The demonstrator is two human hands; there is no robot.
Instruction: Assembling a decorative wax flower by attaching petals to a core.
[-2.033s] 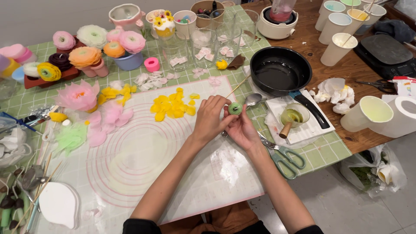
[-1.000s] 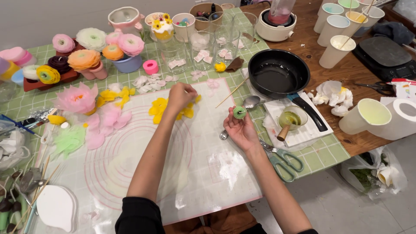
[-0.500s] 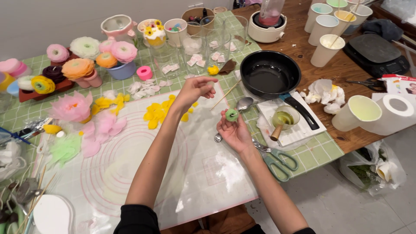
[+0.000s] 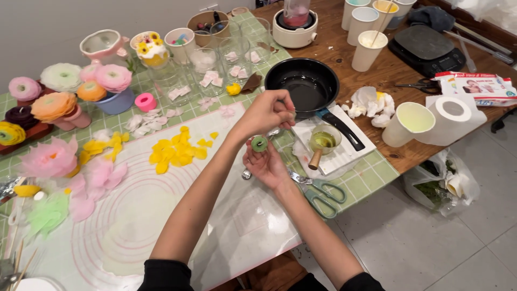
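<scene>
My right hand (image 4: 267, 164) is held palm up over the front right of the pale silicone mat (image 4: 161, 226), with a small round green bud (image 4: 259, 144) gripped in its fingertips. My left hand (image 4: 265, 114) hovers just above the bud, in front of the black pan (image 4: 302, 86). Its fingers are pinched on what looks like a small yellow petal (image 4: 292, 112). A pile of loose yellow petals (image 4: 175, 152) lies on the mat to the left of both hands.
Green-handled scissors (image 4: 323, 193) and a small wooden-handled pot (image 4: 322, 143) on a white cloth lie to the right. Paper cups (image 4: 368, 49), a paper roll (image 4: 452, 116) and a scale (image 4: 426, 46) stand farther right. Finished flowers (image 4: 54, 106) and pink petals (image 4: 99, 175) fill the left side.
My left hand left the bud, reached out to the yellow petal pile, then came back pinched shut above the bud. My right hand kept hold of the green bud and lifted slightly.
</scene>
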